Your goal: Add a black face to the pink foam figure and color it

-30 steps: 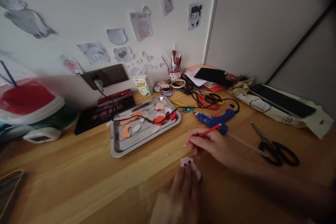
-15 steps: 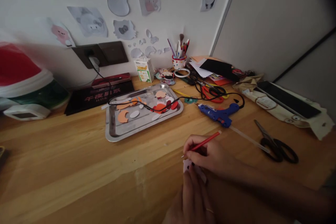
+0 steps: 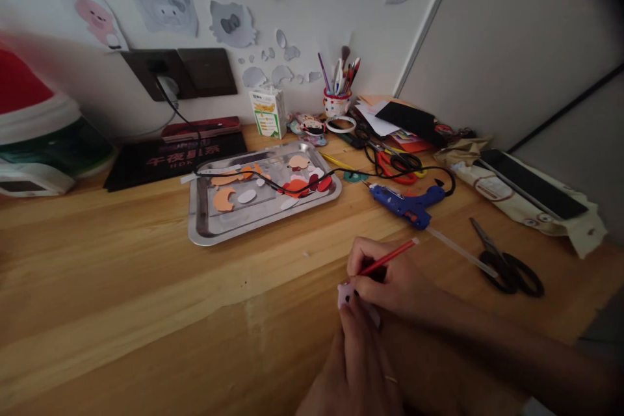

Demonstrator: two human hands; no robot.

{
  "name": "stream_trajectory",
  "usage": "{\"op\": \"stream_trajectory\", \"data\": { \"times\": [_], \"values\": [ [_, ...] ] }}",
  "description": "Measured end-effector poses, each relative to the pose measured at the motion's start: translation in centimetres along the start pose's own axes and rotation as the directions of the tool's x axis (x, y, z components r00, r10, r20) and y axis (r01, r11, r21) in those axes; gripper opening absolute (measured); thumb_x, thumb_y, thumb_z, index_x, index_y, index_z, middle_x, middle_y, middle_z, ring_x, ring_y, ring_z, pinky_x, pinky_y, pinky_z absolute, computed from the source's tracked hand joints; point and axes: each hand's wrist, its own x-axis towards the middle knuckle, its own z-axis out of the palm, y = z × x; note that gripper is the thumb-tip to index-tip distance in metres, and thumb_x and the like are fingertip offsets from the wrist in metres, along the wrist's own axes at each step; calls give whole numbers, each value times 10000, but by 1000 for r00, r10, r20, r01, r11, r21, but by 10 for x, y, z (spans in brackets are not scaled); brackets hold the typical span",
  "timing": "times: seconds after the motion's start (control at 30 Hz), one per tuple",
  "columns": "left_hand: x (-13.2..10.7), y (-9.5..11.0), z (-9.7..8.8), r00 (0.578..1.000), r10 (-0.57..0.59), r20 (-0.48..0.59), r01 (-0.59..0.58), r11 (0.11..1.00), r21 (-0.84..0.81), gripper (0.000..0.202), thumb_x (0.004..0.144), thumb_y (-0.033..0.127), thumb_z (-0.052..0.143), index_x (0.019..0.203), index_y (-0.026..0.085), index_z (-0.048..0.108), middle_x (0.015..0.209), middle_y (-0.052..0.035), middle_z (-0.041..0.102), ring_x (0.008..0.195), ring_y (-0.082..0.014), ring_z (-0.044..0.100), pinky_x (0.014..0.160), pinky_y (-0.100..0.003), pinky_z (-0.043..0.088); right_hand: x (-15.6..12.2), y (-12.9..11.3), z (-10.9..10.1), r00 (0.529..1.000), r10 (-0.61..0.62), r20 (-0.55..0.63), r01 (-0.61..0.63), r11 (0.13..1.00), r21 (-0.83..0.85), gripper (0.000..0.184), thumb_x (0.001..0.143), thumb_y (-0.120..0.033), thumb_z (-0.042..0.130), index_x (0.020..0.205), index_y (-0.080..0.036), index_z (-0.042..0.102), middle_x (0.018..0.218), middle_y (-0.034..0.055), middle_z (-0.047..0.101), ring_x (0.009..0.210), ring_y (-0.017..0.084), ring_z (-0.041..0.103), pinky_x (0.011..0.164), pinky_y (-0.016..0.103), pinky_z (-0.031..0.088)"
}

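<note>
My right hand [image 3: 397, 283] is closed around a red pencil [image 3: 390, 257], whose upper end slants up to the right. Its tip is hidden at the edge of a small pale pink cut-out [image 3: 344, 292] with dark spots. My left hand [image 3: 355, 364] presses this piece to the wooden table with its fingertips, covering much of it. The two hands are close together, with the right one just beyond the left fingers. A ring shows on a left finger.
A metal tray [image 3: 209, 234] of coloured cut-outs stands further back. To the right lie a blue glue gun [image 3: 409, 205] with its cord across the tray, black-handled scissors [image 3: 509, 266] and a beige packet [image 3: 511, 192]. A cup of brushes [image 3: 337, 104] stands by the wall.
The pencil's lower end has moved from beyond the cut-out's far edge onto its edge, the right hand shifting slightly. The left hand still holds the piece down. The camera view has tilted down a little.
</note>
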Motion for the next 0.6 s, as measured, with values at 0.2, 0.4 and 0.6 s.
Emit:
{"op": "stream_trajectory", "data": {
  "times": [0.2, 0.4, 0.6],
  "values": [
    [-8, -13, 3, 998, 52, 20, -52, 999, -13, 434, 809, 82, 434, 1226, 161, 520, 1075, -143, 664, 1000, -318, 611, 588, -347, 597, -5, 5, 0, 999, 5, -47, -5, 1000, -2, 94, 720, -137, 548, 671, -189, 488, 628, -38, 502, 583, 102, 474, 521, 221, 374],
    [-15, -16, 7, 995, 89, 50, -89, 996, 9, 333, 839, 122, 455, 1148, 181, 562, 1074, -125, 653, 938, -265, 633, 561, -301, 565, -6, 0, -1, 996, 52, -77, -56, 997, -44, 76, 732, -180, 555, 676, -187, 503, 635, -25, 541, 574, 99, 488, 507, 212, 381],
    [-10, -13, -1, 990, 123, 62, -124, 992, 2, 283, 861, 310, 522, 1113, 182, 534, 1119, -83, 567, 905, -199, 586, 735, -391, 523, -7, 0, 1, 999, -11, -43, 6, 994, -112, 107, 697, -162, 549, 638, -194, 465, 601, -27, 511, 537, 99, 456, 475, 222, 360]
  ]
}}
